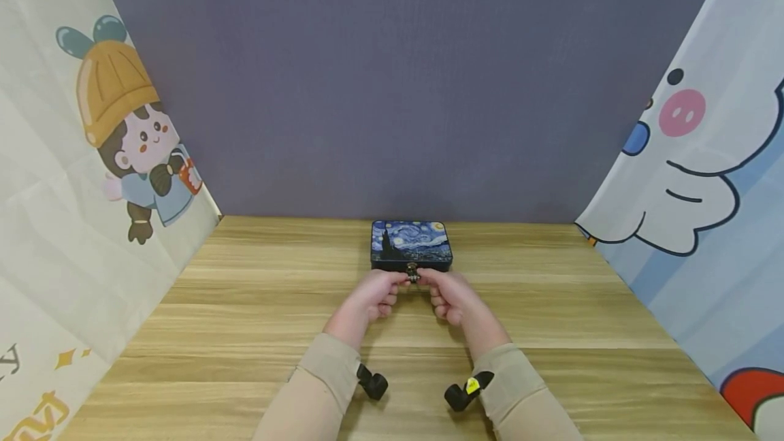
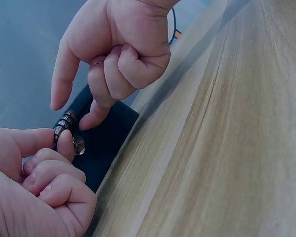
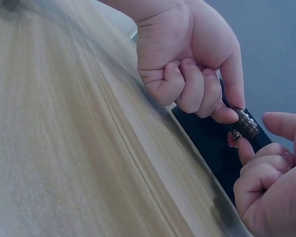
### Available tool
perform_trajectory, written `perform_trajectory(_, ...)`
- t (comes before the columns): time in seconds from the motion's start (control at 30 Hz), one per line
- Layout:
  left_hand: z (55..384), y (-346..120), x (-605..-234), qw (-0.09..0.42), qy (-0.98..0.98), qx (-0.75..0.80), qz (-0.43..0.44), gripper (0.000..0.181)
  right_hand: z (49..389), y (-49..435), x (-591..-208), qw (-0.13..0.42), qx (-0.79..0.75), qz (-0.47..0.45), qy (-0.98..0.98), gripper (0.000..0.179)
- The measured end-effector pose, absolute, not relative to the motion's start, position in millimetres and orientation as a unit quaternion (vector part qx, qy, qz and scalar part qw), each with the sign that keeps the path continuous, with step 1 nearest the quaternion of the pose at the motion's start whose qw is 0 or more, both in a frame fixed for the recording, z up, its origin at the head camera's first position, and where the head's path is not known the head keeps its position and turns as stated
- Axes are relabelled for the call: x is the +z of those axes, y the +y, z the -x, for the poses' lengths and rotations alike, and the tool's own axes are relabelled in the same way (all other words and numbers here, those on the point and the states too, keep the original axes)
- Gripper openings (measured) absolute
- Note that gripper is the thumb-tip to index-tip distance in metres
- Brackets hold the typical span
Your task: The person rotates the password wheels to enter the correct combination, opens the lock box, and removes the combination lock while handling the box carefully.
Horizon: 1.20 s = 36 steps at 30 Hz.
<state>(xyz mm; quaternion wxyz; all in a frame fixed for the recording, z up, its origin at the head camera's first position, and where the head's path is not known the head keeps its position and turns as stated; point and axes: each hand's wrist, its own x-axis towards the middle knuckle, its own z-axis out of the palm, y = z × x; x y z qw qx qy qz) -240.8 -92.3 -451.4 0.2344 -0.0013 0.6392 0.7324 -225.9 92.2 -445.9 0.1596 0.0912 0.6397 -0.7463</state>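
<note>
A small tin box (image 1: 412, 242) with a swirling night-sky painting on its lid lies closed near the back of the table. On its front hangs a combination padlock (image 3: 247, 124) with several number dials, by a round metal clasp (image 2: 79, 145). My left hand (image 1: 375, 293) pinches one end of the padlock between thumb and index finger, its other fingers curled in. From the opposite side comes my right hand (image 1: 453, 296), thumb and index finger spread apart with their tips close to the padlock. Its remaining fingers are folded into the palm.
The wood-grain table (image 1: 257, 332) reaches back to a dark grey-blue panel (image 1: 392, 87). Cartoon-printed cloths, a left one (image 1: 43, 141) and a right one (image 1: 723, 223), hang at the sides. Black wrist cameras sit at both sleeves.
</note>
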Motion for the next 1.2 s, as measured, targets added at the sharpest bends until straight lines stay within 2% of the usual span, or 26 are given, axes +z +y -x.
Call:
perform_trajectory(0.4,242.1,-92.0,-453.2,0.233,0.651,0.723,-0.002,0.029,225.4,88.9,-449.4,0.164,-0.747,-0.076,0.64,0.021)
perform_trajectory(0.9,241.2,-90.6,-453.9,0.22,0.664,0.715,0.006,0.032,224.8,85.9,-451.3,0.173,-0.749,-0.069,0.635,0.019)
perform_trajectory(1.2,241.0,-90.5,-453.4,0.219,0.669,0.71,0.009,0.029,223.4,85.8,-449.9,0.175,-0.738,-0.072,0.648,0.033)
